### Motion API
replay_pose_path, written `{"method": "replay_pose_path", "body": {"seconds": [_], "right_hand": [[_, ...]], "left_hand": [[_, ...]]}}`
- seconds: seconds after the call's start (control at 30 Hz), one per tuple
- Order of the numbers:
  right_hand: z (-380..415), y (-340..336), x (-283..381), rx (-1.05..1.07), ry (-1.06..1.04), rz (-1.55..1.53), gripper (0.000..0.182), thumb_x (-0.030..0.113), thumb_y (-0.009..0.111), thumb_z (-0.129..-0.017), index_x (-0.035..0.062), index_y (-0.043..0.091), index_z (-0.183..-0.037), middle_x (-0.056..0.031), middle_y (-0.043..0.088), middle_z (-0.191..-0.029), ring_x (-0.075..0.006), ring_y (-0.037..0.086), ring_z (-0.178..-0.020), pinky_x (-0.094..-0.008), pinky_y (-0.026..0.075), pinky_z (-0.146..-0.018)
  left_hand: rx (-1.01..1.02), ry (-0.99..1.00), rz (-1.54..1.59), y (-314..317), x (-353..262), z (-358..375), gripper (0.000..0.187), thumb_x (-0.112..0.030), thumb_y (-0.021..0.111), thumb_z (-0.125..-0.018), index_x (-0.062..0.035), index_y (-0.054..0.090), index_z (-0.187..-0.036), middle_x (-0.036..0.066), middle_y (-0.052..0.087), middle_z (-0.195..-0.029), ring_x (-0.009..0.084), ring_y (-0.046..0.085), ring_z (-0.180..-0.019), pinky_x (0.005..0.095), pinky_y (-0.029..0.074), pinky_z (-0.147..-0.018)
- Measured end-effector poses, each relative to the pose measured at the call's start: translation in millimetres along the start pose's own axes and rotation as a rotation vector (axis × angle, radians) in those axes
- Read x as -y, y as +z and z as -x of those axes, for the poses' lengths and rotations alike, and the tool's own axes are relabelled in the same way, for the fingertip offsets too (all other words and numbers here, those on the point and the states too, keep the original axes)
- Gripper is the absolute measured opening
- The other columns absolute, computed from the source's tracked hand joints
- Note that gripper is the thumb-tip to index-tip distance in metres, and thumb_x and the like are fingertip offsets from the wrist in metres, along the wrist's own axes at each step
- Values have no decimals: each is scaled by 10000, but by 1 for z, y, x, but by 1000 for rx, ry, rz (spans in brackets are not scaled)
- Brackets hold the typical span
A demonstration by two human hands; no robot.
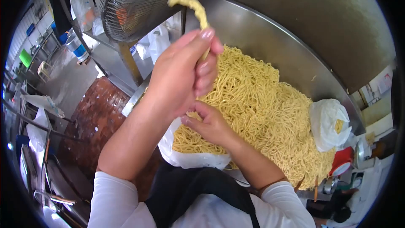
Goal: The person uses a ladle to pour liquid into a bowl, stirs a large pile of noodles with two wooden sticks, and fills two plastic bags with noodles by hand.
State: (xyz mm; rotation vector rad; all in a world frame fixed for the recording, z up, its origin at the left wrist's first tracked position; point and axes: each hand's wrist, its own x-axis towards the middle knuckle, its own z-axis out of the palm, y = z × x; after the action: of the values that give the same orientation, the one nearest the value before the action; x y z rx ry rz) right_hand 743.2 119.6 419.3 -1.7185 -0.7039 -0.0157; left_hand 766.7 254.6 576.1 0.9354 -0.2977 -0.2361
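Observation:
My left hand (187,65) is raised in front of the noodle heap, fingers closed in a pinch. A thick yellow noodle strand (195,7) sticks up out of it and curls over to the left. Lower down, my right hand (209,124) lies over the noodles in a white plastic bag (196,159), its thumb and forefinger apart; the other fingers are partly hidden. The bag is open and full of yellow noodles. Behind and right of both hands spreads a large heap of loose yellow noodles (270,109).
A metal back wall (244,21) rises behind the heap. Another white bag (329,124) with noodles stands at the right, near a red item (342,158). A large caged fan (130,4) is close to my left hand. Red floor tiles (93,122) lie at the left.

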Motion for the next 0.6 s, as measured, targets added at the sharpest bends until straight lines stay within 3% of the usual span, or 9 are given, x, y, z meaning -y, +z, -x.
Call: {"method": "replay_pose_path", "body": {"seconds": [0.07,0.1,0.17,0.2,0.3,0.37,0.5,0.57,0.6], "right_hand": [[11,-8,-12,21,672,-615,327,359,507,-1009,74,605,-1138,-41,665,-968,-104,584,-669,-235,460,-550],[16,-9,-18,12,669,-610,327,359,507,-1009,74,605,-1138,-41,665,-968,-104,584,-669,-235,460,-550],[19,-9,-16,-91,890,-1263,364,453,448,-1011,127,602,-1061,-24,653,-934,-130,634,-775,-290,496,-569],[19,-6,-2,-157,930,-1285,413,511,399,-1008,160,602,-1088,-8,660,-933,-153,644,-817,-330,514,-594],[8,-8,22,-363,820,-1350,418,528,397,-1006,176,604,-1095,-4,653,-990,-167,640,-875,-316,517,-667],[3,-14,34,-439,848,-1366,332,463,460,-1006,179,606,-1098,-2,624,-1019,-164,608,-910,-298,499,-738],[14,-13,18,-309,798,-1190,222,335,610,-970,142,600,-1080,4,562,-939,-111,543,-812,-279,477,-689],[20,1,16,-205,684,-946,253,357,612,-969,118,605,-1052,-2,552,-889,-96,542,-746,-268,463,-610],[20,6,14,-182,712,-985,244,310,607,-980,88,622,-1082,10,532,-821,-73,508,-673,-252,432,-548]], "left_hand": [[43,-65,75,-21,12,12,267,-331,484,-1023,-91,533,-919,-3,431,-634,100,436,-522,239,371,-475],[53,-66,77,-24,25,16,267,-331,484,-1023,-91,533,-919,-3,431,-634,100,436,-522,239,371,-475],[-129,-98,131,-29,53,27,246,-310,503,-1012,-90,568,-924,31,568,-757,145,557,-658,277,482,-593],[-126,-96,132,-32,67,31,246,-310,503,-1012,-90,568,-924,31,568,-757,145,557,-658,277,482,-593],[-176,-193,-398,-30,93,46,194,-265,580,-955,-85,635,-912,93,638,-1004,263,623,-1003,428,512,-876],[21,399,-1720,-23,97,58,151,-227,651,-877,-81,692,-883,116,598,-1216,356,500,-1266,563,369,-1061],[-11,224,-1917,-16,111,80,141,-204,688,-817,-68,715,-841,140,525,-1360,389,416,-1346,627,241,-1120],[-93,119,-1997,-9,107,100,188,-153,709,-785,-91,723,-962,144,501,-1396,397,400,-1361,625,244,-1121],[-178,81,-1775,-7,102,113,277,-138,722,-778,-91,708,-1050,153,484,-1417,387,389,-1376,607,252,-1124]]}}
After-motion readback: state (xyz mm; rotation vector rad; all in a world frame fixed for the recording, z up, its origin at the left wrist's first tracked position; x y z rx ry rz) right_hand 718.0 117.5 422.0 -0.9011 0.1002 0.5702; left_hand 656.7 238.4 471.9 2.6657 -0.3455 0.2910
